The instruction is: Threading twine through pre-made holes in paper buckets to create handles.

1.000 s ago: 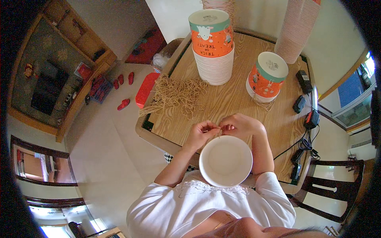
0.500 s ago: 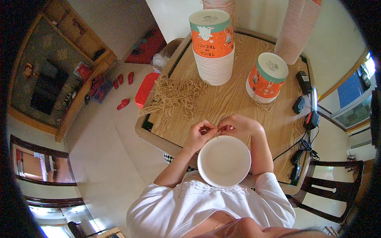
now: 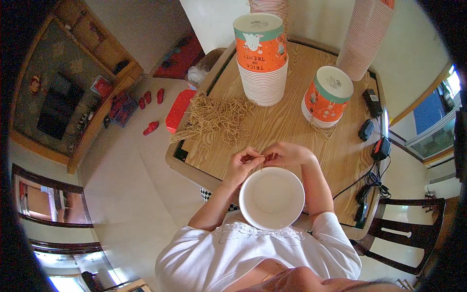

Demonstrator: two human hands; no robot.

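A white-lined paper bucket rests against my front at the table's near edge, its open mouth facing up. Just beyond its far rim, my left hand and my right hand meet, fingertips pinched together. Between them a short bit of tan twine shows at the rim; most of it is hidden by the fingers. Past my left hand lies a loose heap of the same twine. Beyond my right hand, a short stack of upside-down orange and green paper buckets stands with twine around its base.
A taller stack of upturned buckets stands at the far middle, with a very tall stack far right. Black adapters and coiled cables line the table's right side. A dark chair stands at right, a red stool at left.
Both hands and the bucket have shifted slightly to the left. The fingertips stay pinched together at the far rim; the stacks and the twine heap are as before.
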